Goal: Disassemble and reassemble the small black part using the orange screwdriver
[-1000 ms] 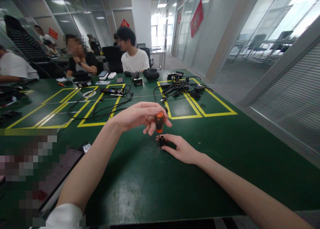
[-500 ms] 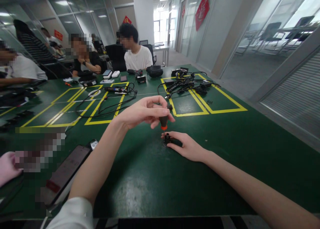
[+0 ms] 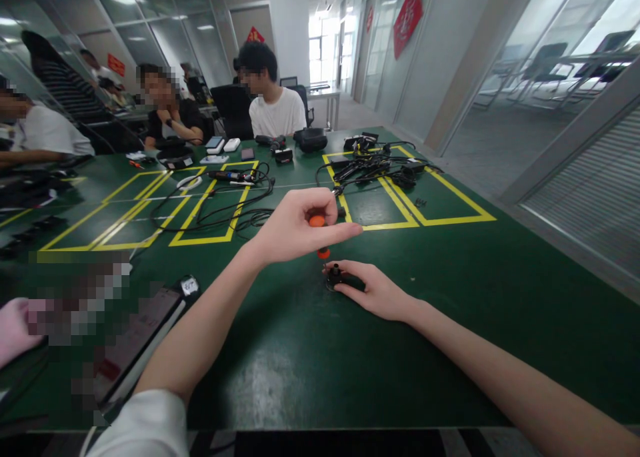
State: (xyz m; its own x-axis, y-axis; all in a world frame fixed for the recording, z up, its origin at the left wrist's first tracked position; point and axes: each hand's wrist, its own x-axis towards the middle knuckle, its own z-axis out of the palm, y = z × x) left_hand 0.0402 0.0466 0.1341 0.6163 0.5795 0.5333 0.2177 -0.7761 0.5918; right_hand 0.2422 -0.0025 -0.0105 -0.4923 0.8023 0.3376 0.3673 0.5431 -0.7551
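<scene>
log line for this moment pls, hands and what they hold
left hand: grips orange-and-black screwdriver, upright over part | right hand: steadies small black round part on green table | cables beyond

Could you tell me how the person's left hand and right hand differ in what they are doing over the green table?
The left hand is raised off the table and closed around the orange-and-black screwdriver, held upright; the right hand rests flat on the table. The left grips the tool from above, while the right pins a small black part between its fingertips. Both meet at that part, under the screwdriver.
</scene>
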